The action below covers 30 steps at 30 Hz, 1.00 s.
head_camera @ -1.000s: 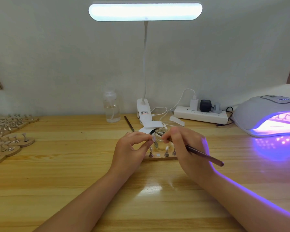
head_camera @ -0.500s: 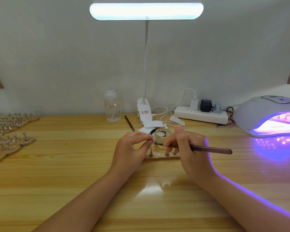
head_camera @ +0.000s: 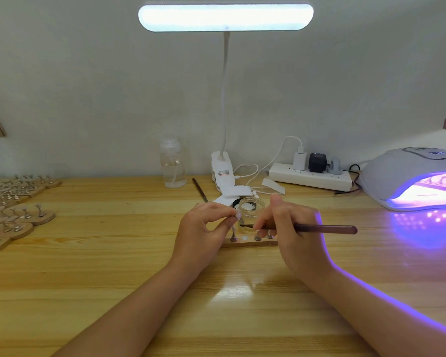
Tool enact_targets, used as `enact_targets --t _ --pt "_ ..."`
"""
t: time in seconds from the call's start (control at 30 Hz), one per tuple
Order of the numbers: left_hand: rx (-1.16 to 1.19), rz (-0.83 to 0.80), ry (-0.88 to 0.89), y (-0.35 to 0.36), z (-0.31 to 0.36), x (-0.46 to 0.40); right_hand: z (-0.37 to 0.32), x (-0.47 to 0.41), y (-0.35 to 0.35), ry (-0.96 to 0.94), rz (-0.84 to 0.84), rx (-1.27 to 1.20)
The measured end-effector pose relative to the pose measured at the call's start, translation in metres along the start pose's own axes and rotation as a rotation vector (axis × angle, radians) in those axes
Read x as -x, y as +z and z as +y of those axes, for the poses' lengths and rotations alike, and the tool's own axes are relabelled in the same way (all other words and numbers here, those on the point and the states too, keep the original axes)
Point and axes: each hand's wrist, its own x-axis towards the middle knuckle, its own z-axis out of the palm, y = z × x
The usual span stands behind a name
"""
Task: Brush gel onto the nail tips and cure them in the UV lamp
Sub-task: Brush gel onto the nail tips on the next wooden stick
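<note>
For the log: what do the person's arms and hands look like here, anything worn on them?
Both forearms are bare, with no sleeves in view. The left hand and right hand show no gloves, rings, watch or bracelet. Violet light rims the right forearm's outer edge.

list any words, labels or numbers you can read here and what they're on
Nothing can be read for certain.
Sticker with red and dark print on the white clip base of the desk lamp: too small and blurred to read.
Display on top of the grey domed UV lamp: lit marks, too blurred to read.
White power strip: no legible marking.
</note>
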Motion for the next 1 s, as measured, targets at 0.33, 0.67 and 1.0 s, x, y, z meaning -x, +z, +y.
enact_targets --t 0.33,0.67,1.0 --pt "0.004 0.002 0.003 0.0001 -0.0013 0.0 0.0005 -0.0012 -0.0008 -0.07 0.028 0.061" --pt "0.012 0.005 -0.007 -0.0001 -0.0003 0.0003 0.0001 -0.0016 -0.0008 -0.115 0.004 0.143" --pt "0.033 0.006 -0.039 0.0001 0.0007 0.0002 0.0027 -0.0007 -0.0007 -0.101 -0.01 0.136"
